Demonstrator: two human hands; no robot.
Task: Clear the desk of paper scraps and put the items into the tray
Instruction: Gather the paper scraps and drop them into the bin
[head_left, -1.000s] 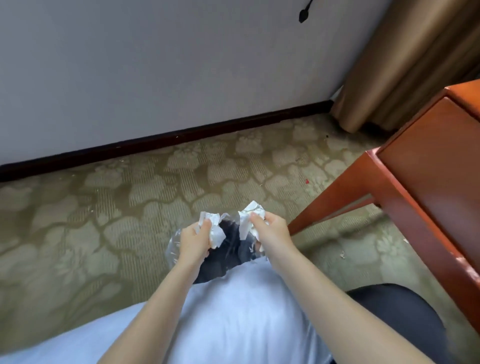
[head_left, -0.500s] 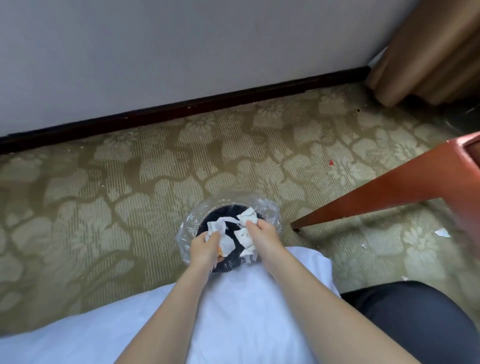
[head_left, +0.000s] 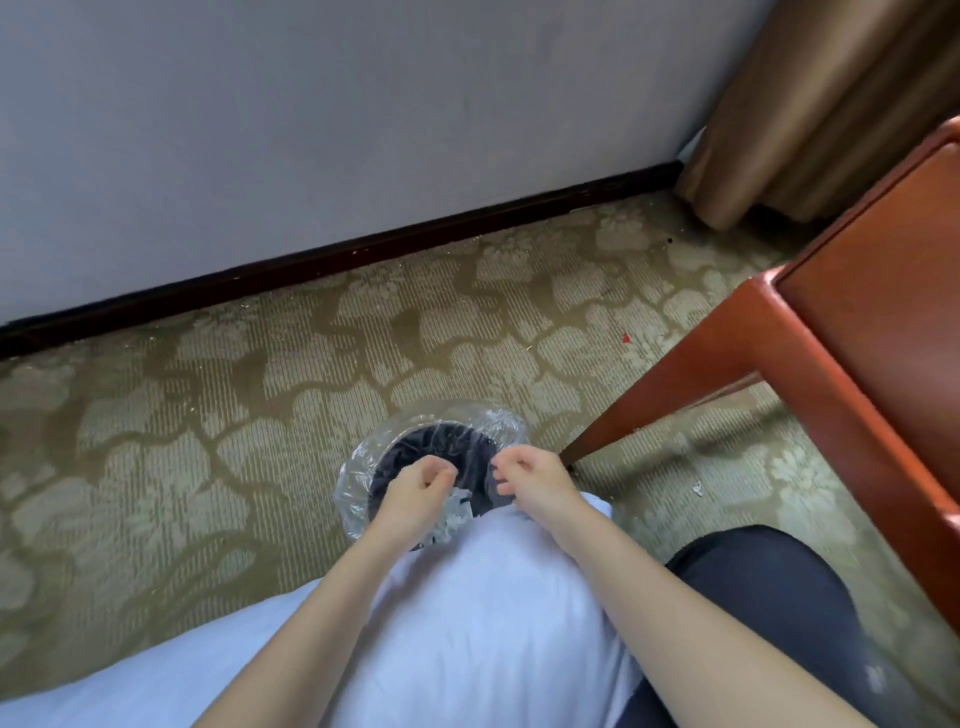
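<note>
The left hand (head_left: 415, 491) and right hand (head_left: 537, 483) hung side by side, slightly apart, at lower centre of the frame. Their fingers were loosely curled with nothing visible in either, so both hands read as empty. They were poised directly over the mouth of a small dark bin (head_left: 431, 441), which stood on the patterned carpet (head_left: 208, 415), presumably so that anything let go would fall inside rather than onto the floor.

A clear plastic liner (head_left: 358, 467) was folded out over the bin's rim, likely to keep the bag open. Crumpled white paper scraps (head_left: 453, 512) lay inside the bin just beneath the left hand, partly hidden by it and by the person's white shirt (head_left: 467, 597).

The reddish wooden bench (head_left: 872, 322) filled the right edge of the frame, with one leg (head_left: 675, 395) slanting down to the carpet near the bin. Its top and the tray were out of view. One small pale scrap (head_left: 697, 487) lay on the carpet right of the right hand, well outside the bin. By this reckoning that load was dealt with, while the items and the tray remained to be handled.
</note>
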